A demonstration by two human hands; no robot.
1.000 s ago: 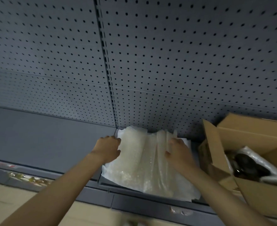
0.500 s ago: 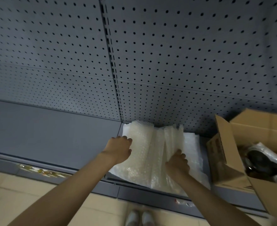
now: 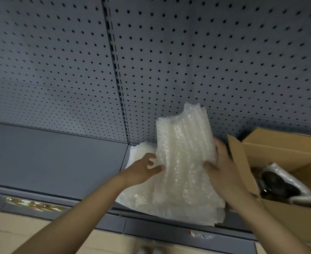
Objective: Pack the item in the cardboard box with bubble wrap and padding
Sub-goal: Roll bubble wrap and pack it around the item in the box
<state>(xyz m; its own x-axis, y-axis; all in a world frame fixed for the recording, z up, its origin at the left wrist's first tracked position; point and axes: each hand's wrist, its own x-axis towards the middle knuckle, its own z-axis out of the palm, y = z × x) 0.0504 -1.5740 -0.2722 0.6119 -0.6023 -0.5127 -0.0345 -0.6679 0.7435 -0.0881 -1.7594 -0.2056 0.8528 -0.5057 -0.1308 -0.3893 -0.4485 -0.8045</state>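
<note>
- While its thumb and fingers pinch the left edge of the lifted bubble wrap sheet (image 3: 185, 143), the left hand (image 3: 142, 171) reaches in from the near left.
- Curled round the sheet's right edge, the right hand (image 3: 219, 167) grips it, thumb on the near face.
- Held between both hands, that sheet stands upright against the grey pegboard (image 3: 206, 61).
- Under it, a stack of bubble wrap (image 3: 142, 197) lies on the grey shelf (image 3: 59, 162).
- Just right of the hands, the open cardboard box (image 3: 288, 156) holds a dark item (image 3: 275, 182) in white wrapping.
</note>
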